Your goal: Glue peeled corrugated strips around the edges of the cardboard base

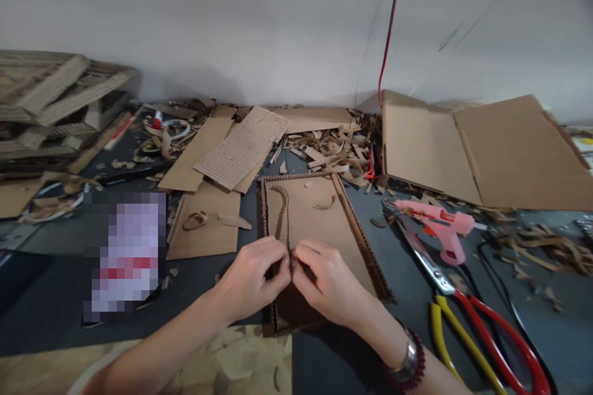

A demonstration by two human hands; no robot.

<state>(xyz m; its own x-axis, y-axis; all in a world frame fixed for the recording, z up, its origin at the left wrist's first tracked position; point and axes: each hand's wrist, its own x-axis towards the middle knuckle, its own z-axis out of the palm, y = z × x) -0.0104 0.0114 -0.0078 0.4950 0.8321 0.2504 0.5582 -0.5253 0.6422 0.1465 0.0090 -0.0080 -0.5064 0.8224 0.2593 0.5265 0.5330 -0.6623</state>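
In the head view a thin corrugated cardboard strip [286,213] curls up at its far end, and both hands pinch its near part. My left hand [254,268] is closed, with thumb and index finger on the strip. Right against it, my right hand [327,278] is also closed, pinching the strip from the other side. Both are over a shallow rectangular cardboard tray [319,197] with raised corrugated edges. Small cardboard scraps lie inside the tray. The exact fingertip contact is partly hidden by the fingers.
To the right lie a pink glue gun [445,222] and large scissors [445,284] with red and yellow handles. A folded cardboard sheet [509,148] stands behind them. Corrugated pieces [243,148] and loose scraps [324,151] fill the back. A blurred pixelated object [132,253] sits left.
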